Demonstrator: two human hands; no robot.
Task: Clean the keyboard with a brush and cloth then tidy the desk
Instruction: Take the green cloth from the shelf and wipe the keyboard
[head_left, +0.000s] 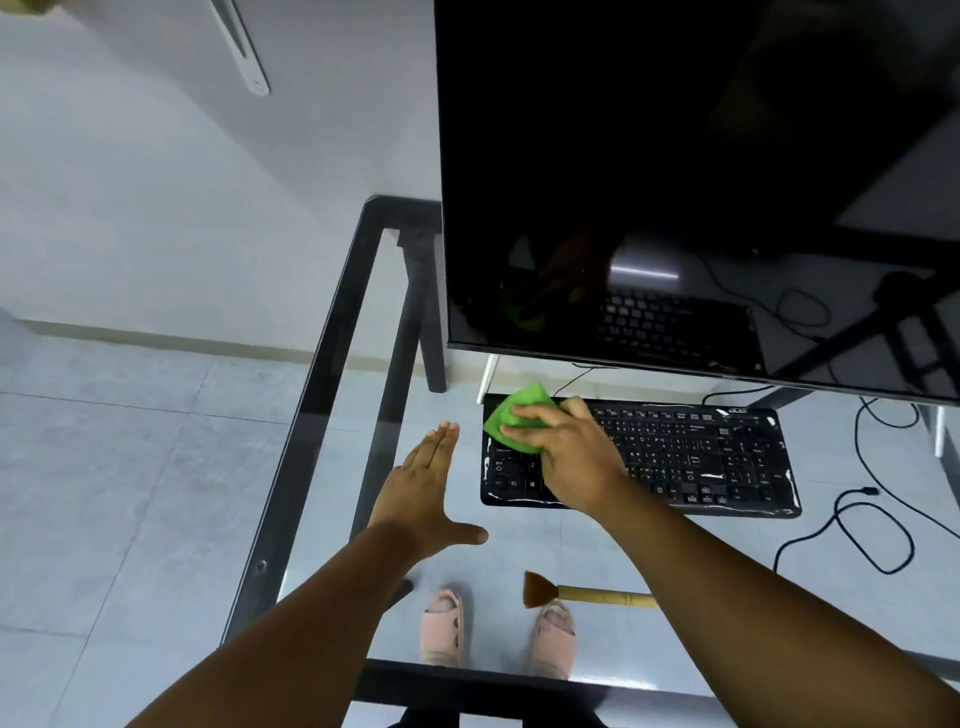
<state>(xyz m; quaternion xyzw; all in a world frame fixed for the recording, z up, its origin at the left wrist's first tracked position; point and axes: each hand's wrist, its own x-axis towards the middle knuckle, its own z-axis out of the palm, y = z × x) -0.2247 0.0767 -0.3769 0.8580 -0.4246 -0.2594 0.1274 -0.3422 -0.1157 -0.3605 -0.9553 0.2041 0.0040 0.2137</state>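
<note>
The right hand (566, 457) presses a crumpled green cloth (519, 415) onto the far left corner of the black computer keyboard (691, 457), its grip curled over the fabric with fingers spread across it. The left hand (421, 483) lies flat and empty on the glass-topped, black-framed desk (332, 374), just left of the keyboard, fingers straight, thumb out. A wooden-handled brush with brown bristles (582, 592) lies nearer on the desk, under the right forearm, below a dark monitor (675, 182).
</note>
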